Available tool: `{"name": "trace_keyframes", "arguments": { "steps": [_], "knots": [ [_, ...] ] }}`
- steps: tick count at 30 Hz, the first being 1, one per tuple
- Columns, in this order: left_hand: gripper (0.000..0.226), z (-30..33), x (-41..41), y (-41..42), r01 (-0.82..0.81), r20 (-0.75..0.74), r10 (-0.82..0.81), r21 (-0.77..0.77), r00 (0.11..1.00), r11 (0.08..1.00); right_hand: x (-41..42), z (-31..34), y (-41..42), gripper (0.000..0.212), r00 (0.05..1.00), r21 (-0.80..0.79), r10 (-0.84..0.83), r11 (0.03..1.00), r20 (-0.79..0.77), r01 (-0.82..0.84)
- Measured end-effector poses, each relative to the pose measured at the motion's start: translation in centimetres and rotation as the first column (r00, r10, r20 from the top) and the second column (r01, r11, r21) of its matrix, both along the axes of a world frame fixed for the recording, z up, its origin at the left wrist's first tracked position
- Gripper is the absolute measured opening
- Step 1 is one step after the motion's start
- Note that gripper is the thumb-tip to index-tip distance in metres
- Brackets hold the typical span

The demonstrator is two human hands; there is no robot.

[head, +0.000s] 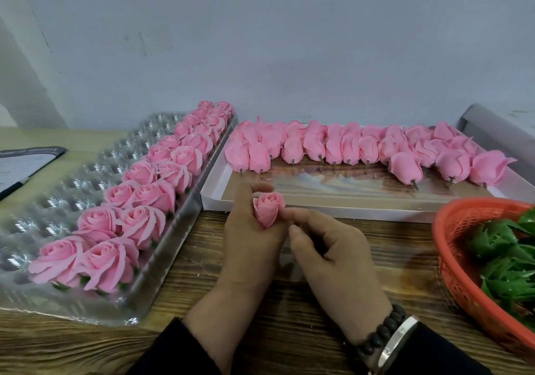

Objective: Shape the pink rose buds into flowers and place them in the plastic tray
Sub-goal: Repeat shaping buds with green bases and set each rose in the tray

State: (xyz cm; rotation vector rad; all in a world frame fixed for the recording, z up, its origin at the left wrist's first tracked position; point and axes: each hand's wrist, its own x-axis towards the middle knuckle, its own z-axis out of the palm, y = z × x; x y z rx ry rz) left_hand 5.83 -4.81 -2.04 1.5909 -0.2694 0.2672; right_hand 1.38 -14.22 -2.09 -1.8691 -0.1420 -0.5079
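Note:
My left hand grips a pink rose bud upright from below, over the wooden table. My right hand sits just to the bud's right, its index fingertip touching the bud's outer petal and the other fingers curled. A clear plastic tray lies at the left, with two rows of shaped pink flowers along its right side. Several closed pink buds lie in a row at the back of a shallow white cardboard box.
A red mesh basket holding green leaf pieces stands at the right edge. A dark printed card lies at the far left. A pale wall runs close behind the table.

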Motion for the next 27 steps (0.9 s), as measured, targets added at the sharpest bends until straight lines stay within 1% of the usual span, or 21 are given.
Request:
{"name": "trace_keyframes", "arguments": {
  "steps": [2,7,9,13,16,19,21,22,23,25,27],
  "knots": [
    [0.039,-0.1,0.0,0.0,-0.003,-0.001,0.003,0.017,1.000,1.000,0.0,-0.1,-0.1,0.029,1.000,-0.002,-0.002,1.000,-0.004,0.002],
    [0.052,0.1,-0.1,-0.1,-0.029,-0.011,0.029,0.004,1.000,1.000,0.1,-0.1,-0.1,0.027,1.000,0.019,-0.005,1.000,0.017,0.005],
    [0.052,0.1,-0.2,-0.2,-0.033,0.002,0.033,0.002,0.999,0.999,0.1,-0.1,-0.2,0.028,1.000,0.012,-0.007,1.000,0.019,0.006],
    [0.053,0.0,-0.1,-0.3,-0.036,0.011,0.036,-0.007,0.999,0.999,0.1,-0.2,-0.2,0.028,1.000,-0.051,-0.007,0.999,0.003,0.007],
    [0.057,-0.1,-0.2,-0.3,0.001,-0.006,-0.001,0.015,1.000,1.000,0.1,-0.1,-0.1,0.038,1.000,-0.022,0.002,1.000,0.012,-0.002],
    [0.057,0.0,-0.3,-0.4,0.052,-0.032,-0.052,-0.015,0.998,0.999,0.2,-0.1,-0.1,0.037,0.999,0.011,0.035,0.999,0.030,-0.036],
    [0.054,-0.1,-0.3,-0.4,0.075,-0.041,-0.077,-0.036,0.996,0.997,0.2,-0.3,-0.3,0.048,0.999,0.004,0.044,0.999,0.031,-0.044],
    [0.051,-0.1,-0.3,-0.4,0.080,-0.037,-0.082,-0.042,0.996,0.996,0.3,-0.3,-0.4,0.051,0.999,-0.005,0.021,1.000,0.044,-0.020],
    [0.047,-0.1,-0.2,-0.3,0.076,-0.034,-0.078,-0.053,0.996,0.996,0.3,-0.3,-0.6,0.051,0.998,-0.001,-0.023,1.000,0.062,0.024],
    [0.036,-0.1,-0.1,-0.2,0.047,-0.070,-0.056,-0.120,0.996,0.992,0.6,-0.4,-0.9,0.042,0.991,0.054,-0.124,0.991,0.055,0.121],
    [0.022,0.0,-0.2,-0.2,0.033,-0.175,-0.081,-0.260,0.981,0.965,1.0,-0.4,-1.0,0.036,0.989,0.129,-0.146,0.980,-0.035,0.149]
  ]
}}
